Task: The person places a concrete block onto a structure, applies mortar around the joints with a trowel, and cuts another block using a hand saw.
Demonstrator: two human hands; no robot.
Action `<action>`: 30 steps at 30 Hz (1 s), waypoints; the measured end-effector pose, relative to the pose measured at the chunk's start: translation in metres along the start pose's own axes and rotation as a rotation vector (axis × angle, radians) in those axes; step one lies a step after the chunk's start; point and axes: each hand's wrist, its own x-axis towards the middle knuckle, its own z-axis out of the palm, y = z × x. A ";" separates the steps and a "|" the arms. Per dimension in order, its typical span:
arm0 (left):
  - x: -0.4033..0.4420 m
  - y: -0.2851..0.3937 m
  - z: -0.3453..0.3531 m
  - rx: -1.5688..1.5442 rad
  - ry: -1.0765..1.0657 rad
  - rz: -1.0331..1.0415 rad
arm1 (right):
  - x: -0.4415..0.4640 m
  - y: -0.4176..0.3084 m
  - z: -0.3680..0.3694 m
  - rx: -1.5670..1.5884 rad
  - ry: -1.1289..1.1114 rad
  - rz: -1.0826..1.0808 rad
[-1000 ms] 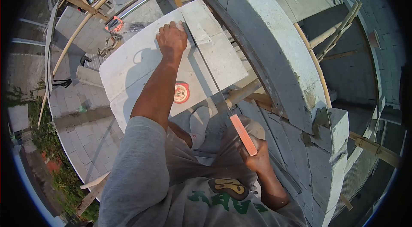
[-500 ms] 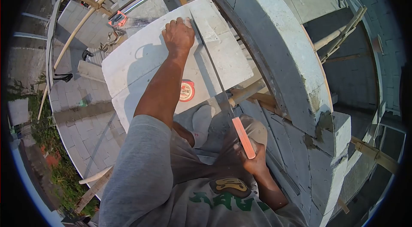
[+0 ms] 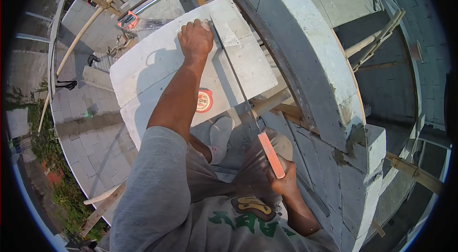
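Observation:
A large pale lightweight concrete block [image 3: 162, 73] lies in front of me, with a handsaw [image 3: 234, 67] set across its right part. My right hand [image 3: 285, 178] is closed around the saw's orange handle [image 3: 271, 154], low by my right knee. On top of the block, my left hand [image 3: 195, 40] presses down with bent fingers, its thumb beside the blade near the far end. A round red-and-white tape measure [image 3: 204, 101] sits on the block near its front edge. Along the blade's left side falls a dark shadow.
A curved block wall [image 3: 305, 37] rises close on the right. Behind the block lies another saw with an orange handle [image 3: 128, 20]. Bamboo poles [image 3: 76, 47] stand at left, beyond the curved wall edge with greenery below. My shoe [image 3: 222, 133] is under the block's front edge.
The saw has slid slightly toward me along the block. My left hand keeps its place on the block. The whole view has shifted a little.

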 end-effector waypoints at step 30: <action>0.001 -0.007 0.004 0.003 0.014 0.007 | 0.061 0.005 0.025 0.073 -0.123 0.102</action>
